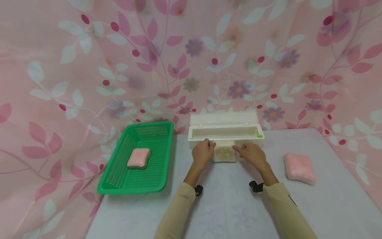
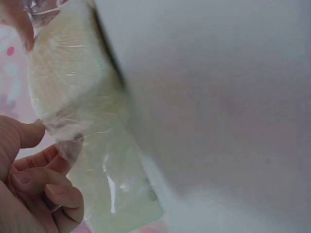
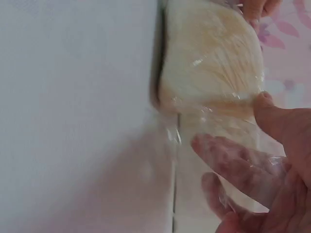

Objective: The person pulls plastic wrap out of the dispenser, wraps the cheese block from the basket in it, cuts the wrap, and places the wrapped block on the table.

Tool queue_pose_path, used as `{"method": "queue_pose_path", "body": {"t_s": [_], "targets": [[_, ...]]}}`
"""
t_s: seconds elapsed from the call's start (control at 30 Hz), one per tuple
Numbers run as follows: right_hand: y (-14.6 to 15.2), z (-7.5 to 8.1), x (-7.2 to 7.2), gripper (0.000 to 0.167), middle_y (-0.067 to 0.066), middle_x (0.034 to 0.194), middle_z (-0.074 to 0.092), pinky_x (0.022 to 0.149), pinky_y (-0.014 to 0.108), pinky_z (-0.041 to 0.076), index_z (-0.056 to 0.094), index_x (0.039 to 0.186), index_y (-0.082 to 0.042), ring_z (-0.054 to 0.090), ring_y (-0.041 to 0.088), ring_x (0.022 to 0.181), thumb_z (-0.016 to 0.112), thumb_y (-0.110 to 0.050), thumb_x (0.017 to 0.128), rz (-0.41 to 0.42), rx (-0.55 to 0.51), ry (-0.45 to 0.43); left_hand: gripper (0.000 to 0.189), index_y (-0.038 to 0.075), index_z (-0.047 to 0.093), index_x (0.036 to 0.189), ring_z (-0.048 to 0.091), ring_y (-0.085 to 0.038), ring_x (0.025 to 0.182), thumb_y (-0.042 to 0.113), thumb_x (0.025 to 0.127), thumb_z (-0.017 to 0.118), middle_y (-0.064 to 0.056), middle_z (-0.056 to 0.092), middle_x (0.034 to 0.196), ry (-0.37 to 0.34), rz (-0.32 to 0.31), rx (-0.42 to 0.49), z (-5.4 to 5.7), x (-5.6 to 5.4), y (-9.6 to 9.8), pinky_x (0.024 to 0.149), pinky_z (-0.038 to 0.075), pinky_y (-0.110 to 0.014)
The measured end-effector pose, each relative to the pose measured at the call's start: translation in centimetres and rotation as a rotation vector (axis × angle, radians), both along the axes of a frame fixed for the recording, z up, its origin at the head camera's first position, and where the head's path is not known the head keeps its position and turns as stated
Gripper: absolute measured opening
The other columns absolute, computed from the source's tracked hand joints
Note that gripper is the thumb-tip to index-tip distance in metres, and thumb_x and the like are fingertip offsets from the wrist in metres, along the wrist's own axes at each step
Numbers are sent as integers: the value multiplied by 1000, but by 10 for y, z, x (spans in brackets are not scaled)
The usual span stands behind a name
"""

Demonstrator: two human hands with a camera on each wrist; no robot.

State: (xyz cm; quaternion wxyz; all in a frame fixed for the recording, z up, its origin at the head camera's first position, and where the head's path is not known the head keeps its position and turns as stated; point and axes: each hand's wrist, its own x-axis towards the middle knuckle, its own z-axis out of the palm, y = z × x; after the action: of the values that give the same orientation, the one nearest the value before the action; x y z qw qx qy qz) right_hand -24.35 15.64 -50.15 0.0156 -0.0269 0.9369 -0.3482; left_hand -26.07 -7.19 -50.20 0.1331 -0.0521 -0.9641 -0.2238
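A cream-coloured square block (image 1: 224,154) stands against the front of a long white box (image 1: 194,142), its lid raised at the back. Clear cling film (image 2: 112,179) covers the block and stretches out past its sides. My left hand (image 1: 203,153) is at the block's left edge, pinching the film between thumb and fingers. On the other side, my right hand (image 1: 253,154) holds the film with its thumb at the block's edge and its fingers behind the clear sheet. Both wrist views show wrinkles in the film over the block (image 3: 214,58).
At the left a green plastic basket (image 1: 135,191) holds a pink square block (image 1: 139,157). Another pink block (image 1: 299,168), with a shiny surface, lies on the white tabletop (image 1: 226,205) at the right. A flowered pink curtain (image 1: 191,66) hangs behind the table.
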Motion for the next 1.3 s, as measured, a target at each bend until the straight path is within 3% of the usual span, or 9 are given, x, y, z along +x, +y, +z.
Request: {"method": "queue_pose_path", "body": {"t_s": [0.13,0.23,0.37,0.5,0.6,0.67,0.9,1.07,1.3], "targets": [[15,-1,5,32,5,76,66,53,35,41,70,88,-9,57,21,63,70,-40,91,-47,-17,153,28,13,59,79,48,-13,51,35,95,65,3,52,65,75,-20,-41,10,6,4,44,36,-29],[23,-6,6,25,9,85,70,60,39,45,71,93,-8,62,27,74,73,-34,90,-77,-39,240,23,12,63,83,49,-14,51,32,95,65,2,53,68,108,-45,-56,19,12,9,45,39,-30],[34,-13,4,38,15,104,70,77,49,45,69,104,-6,59,37,98,81,-35,82,-137,-70,343,21,13,64,84,53,-16,55,32,95,65,1,55,72,105,-95,-80,27,16,17,47,40,-31],[47,-17,-2,59,21,120,60,86,55,38,64,118,-3,48,43,108,88,-31,73,-200,-109,469,21,14,65,86,59,-16,62,32,96,65,1,60,78,85,-125,-114,31,17,25,51,43,-31],[58,-17,-8,61,24,126,56,94,58,33,63,123,-2,45,46,116,90,-23,72,-227,-188,517,20,14,66,89,62,-17,67,32,95,65,0,63,83,82,-130,-125,33,15,29,53,45,-31],[65,-17,-12,59,24,130,56,100,59,31,64,125,-3,44,46,122,88,-20,74,-221,-277,483,19,14,67,91,63,-19,68,32,95,65,-1,64,84,80,-131,-127,34,14,31,54,46,-32],[78,-26,-22,66,18,146,46,102,59,31,56,139,-10,36,40,132,81,-32,82,-178,-514,173,22,14,69,95,66,-22,71,35,95,65,-2,67,89,34,-146,-165,36,13,39,55,48,-34],[81,-31,-28,64,13,150,43,102,55,32,60,135,-11,36,36,131,83,-36,81,-165,-570,138,23,14,70,97,66,-23,71,36,95,64,-2,67,89,13,-137,-177,36,11,43,56,48,-35],[90,-39,-40,63,13,148,43,101,56,35,63,131,-11,36,36,133,83,-40,79,-157,-520,137,21,14,69,92,64,-21,71,34,95,64,-1,66,87,7,-135,-166,35,8,44,56,48,-34]]}}
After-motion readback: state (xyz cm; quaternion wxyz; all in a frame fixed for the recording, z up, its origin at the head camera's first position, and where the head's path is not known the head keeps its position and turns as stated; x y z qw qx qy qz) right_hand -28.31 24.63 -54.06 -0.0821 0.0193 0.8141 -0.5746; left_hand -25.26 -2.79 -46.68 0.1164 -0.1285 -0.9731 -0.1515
